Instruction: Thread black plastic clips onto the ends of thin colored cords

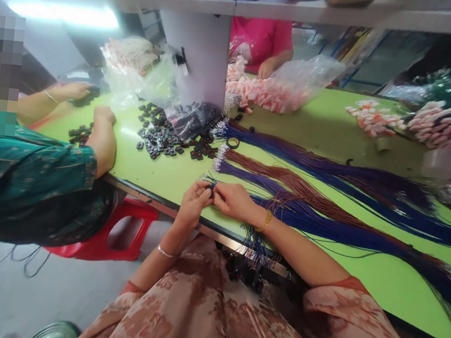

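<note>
My left hand, closed, pinches a small black plastic connector housing just over the table's front edge. Against the same piece is my right hand, its thumb and fingers pressed together; what they grip is hidden by the fingers. Bundles of blue wires, purple wires and brown wires lie to the right, with silvery terminals at their left ends. Below my right wrist, finished-looking wires with black connectors hang over the edge.
Black connector pieces lie heaped beside a plastic bag and a black tape roll. A co-worker's arm rests at left, above a red stool. Another person in pink sits opposite, behind pink-white bundles. A shelf spans overhead.
</note>
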### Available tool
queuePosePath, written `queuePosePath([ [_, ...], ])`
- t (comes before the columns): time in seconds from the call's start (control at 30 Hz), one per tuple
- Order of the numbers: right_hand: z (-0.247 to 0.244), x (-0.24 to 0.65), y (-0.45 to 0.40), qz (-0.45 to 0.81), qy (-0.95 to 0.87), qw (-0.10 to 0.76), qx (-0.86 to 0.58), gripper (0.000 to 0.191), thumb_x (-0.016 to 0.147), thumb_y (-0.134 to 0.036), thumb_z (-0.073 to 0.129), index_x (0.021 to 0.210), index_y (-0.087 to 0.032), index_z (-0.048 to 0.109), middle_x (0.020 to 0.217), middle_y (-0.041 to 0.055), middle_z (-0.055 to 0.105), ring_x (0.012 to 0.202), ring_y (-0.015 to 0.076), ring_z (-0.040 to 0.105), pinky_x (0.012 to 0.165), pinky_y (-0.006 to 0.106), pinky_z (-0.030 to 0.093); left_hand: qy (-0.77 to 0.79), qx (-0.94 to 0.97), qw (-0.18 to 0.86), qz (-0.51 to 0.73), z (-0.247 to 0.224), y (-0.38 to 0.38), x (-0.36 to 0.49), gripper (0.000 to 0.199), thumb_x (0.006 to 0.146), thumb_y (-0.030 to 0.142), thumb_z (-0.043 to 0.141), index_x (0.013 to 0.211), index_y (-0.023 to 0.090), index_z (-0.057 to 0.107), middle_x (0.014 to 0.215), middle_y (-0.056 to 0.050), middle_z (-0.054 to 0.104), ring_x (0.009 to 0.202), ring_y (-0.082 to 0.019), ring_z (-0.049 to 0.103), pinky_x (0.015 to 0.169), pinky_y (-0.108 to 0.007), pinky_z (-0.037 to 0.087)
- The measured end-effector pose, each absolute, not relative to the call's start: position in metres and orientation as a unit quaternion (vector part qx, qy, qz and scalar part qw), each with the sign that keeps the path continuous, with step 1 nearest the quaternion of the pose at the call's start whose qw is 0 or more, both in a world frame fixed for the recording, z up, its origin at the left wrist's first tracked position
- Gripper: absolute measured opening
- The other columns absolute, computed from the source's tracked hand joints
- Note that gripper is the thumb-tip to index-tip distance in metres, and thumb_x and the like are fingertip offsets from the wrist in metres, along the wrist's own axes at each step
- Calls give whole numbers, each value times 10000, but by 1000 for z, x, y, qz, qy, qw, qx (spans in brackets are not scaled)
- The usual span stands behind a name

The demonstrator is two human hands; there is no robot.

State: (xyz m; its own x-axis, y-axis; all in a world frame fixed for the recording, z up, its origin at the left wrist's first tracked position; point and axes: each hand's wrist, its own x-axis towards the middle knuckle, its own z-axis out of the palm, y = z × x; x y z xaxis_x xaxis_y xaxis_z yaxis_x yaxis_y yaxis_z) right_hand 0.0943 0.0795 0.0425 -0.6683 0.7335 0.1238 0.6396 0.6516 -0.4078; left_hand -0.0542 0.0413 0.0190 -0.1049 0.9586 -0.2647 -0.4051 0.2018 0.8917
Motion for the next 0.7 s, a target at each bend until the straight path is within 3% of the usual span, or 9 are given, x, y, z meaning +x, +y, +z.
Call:
queuePosePath([
  [0.27,50,120,105,192,-876,91,-432,335,969,-283,351,871,-164,648,862,67,688,731,153,562,641,258,318,490,355,588,538,9,47,-58,383,705,372,745,968,174,549,879,-45,686,800,-149,661,762,-295,530],
  [0.37,47,132,116,139,-847,24,-512,284,926,-261,413,925,-158,678,952,107,692,798,186,591,649,270,328,496,447,533,520,6,59,-54,276,796,328,640,1006,188,528,918,-57,679,879,-170,653,820,-321,503],
  [0.47,41,136,118,147,-869,-7,-473,233,881,-253,480,910,-183,700,948,94,698,828,196,601,663,272,340,524,560,439,468,5,69,-44,205,827,259,571,1021,201,543,912,-66,668,904,-208,630,901,-383,456],
  [0.6,35,140,128,159,-855,91,-486,231,897,-246,474,942,-188,693,941,73,689,844,177,591,718,265,370,578,637,306,408,11,68,-35,154,789,201,594,941,213,618,889,-97,660,876,-277,592,976,-449,355],
  [0.7,28,144,141,133,-807,150,-556,209,890,-280,525,1002,-182,672,1005,91,662,909,194,575,745,276,380,571,634,318,414,18,61,-35,124,761,193,632,877,234,637,810,-78,645,809,-277,583,970,-429,342],
])
